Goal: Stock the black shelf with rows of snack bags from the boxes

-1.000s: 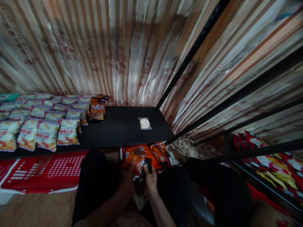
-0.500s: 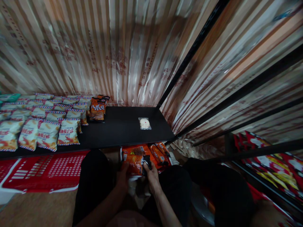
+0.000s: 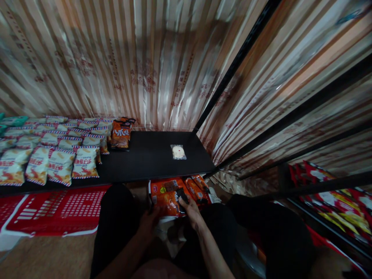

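Low in front of me, between my knees, my right hand (image 3: 192, 212) has its fingers closed on the black end of an orange snack bag (image 3: 180, 209). Beneath and beside that bag lie more orange snack packets (image 3: 197, 186), partly under the shelf edge. My left hand (image 3: 149, 221) is in shadow at the lower left edge of these packets; its fingers are too dark to make out. On the black shelf (image 3: 151, 155) above stands one orange-and-black snack bag (image 3: 121, 133). Farther right on it lies a small clear packet (image 3: 178, 152) with something round and white inside.
Rows of white snack bags (image 3: 85, 162) fill the shelf's left side. A red basket (image 3: 72, 209) sits below it. Black metal bars (image 3: 229, 75) cross at right, near a rack of red snack bags (image 3: 331, 197). Another dark-clothed leg (image 3: 279, 228) is at lower right.
My right hand has shifted slightly right, with the black end of the snack bag still in its fingers. My left hand has slid down a little, showing more of the orange packaging.
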A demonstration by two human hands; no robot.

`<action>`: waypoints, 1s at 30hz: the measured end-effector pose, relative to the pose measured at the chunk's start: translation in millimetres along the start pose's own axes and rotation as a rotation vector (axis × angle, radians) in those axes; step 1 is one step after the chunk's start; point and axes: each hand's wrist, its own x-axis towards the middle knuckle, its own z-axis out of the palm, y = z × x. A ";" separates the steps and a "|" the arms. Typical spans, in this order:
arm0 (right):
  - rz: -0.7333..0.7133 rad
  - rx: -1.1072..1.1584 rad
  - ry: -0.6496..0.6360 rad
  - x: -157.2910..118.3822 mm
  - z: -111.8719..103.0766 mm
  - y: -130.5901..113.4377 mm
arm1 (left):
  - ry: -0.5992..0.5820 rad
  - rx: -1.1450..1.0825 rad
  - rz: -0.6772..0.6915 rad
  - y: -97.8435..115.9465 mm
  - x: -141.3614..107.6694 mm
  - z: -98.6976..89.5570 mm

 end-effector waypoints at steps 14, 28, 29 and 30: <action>0.082 -0.043 -0.220 -0.8 -6.7 -21.8 | -0.269 0.049 -0.080 -6.5 -3.7 -19.2; -0.029 -0.136 -0.230 5.0 -4.8 -18.2 | -0.368 -0.066 -0.036 -5.4 -8.2 -19.9; -0.027 -0.126 -0.205 4.0 -4.3 -18.6 | -0.354 -0.069 -0.024 -6.8 -7.2 -20.3; -0.023 -0.109 -0.179 2.9 -3.7 -18.7 | -0.340 -0.072 -0.014 -8.2 -6.0 -20.6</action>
